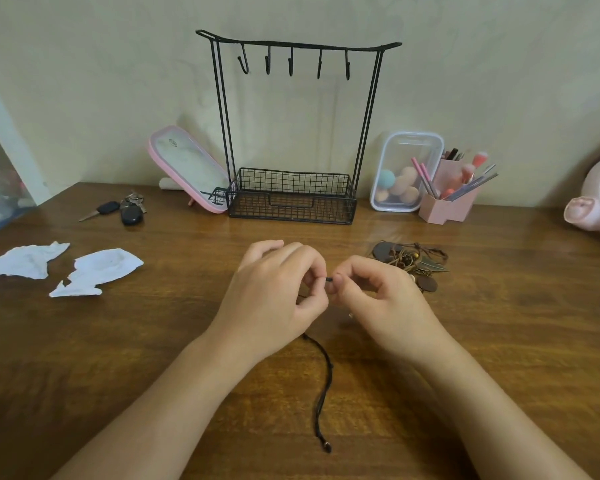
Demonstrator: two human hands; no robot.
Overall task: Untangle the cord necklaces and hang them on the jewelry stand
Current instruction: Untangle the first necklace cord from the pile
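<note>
Over the middle of the tabletop [506, 344] your left hand [274, 292] and right hand [378, 296] meet fingertip to fingertip, each pinching the same black cord [322, 396] with curled fingers; only a short bit shows between them. From under your left hand the cord's tail runs toward you across the wood and ends in a small bead. Just beyond your right hand lie the other necklaces [409, 263], a brown heap of cords, discs and metal charms. Against the wall behind your hands the stand [291, 195] is upright, with five hooks under its top bar and a wire basket at its base. A pink mirror [184, 168] leans just left of it; a clear box [406, 171] and a pink holder [451, 199] sit to its right. Keys [125, 209] and torn paper [66, 268] lie off to your left
</note>
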